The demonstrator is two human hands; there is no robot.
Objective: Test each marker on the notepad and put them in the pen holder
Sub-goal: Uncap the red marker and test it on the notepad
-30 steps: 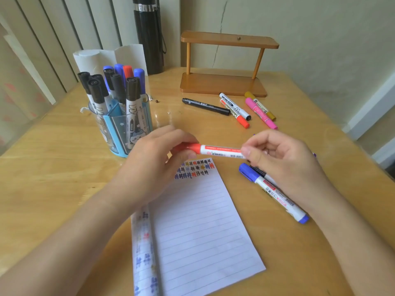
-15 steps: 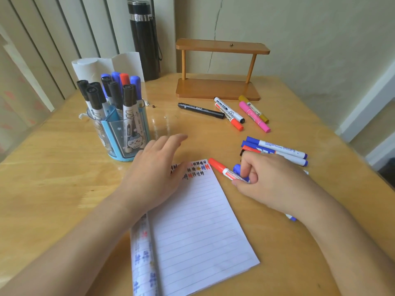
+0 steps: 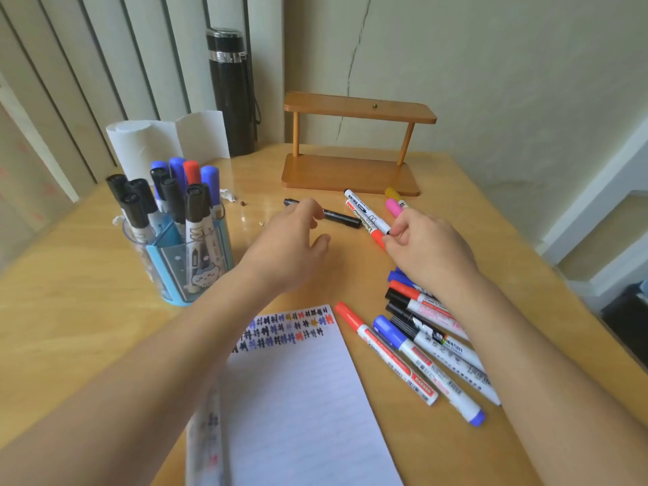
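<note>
The lined notepad [image 3: 298, 398] lies at the near edge, with coloured test marks along its top. At the left, the blue pen holder [image 3: 189, 261] stands full of several capped markers. A red-capped marker [image 3: 385, 352] lies loose beside the pad's right edge. My right hand [image 3: 427, 250] reaches to the far group, fingertips pinching the near end of a white marker with black ends [image 3: 368, 213], right beside an orange-red marker [image 3: 377, 236]. My left hand [image 3: 291, 247] hovers with loosely curled fingers over a black marker [image 3: 338, 217], holding nothing.
A pile of several red, blue and black markers [image 3: 431, 331] lies under my right forearm. Pink [image 3: 394, 206] and yellow [image 3: 392, 194] markers lie by a small wooden shelf [image 3: 350, 173]. A black flask [image 3: 231, 92] and a paper roll [image 3: 147, 142] stand at the back left.
The red-capped marker I held in both hands now lies beside the notepad. My right hand has moved forward to the far markers. My left hand has left the pad and moved forward.
</note>
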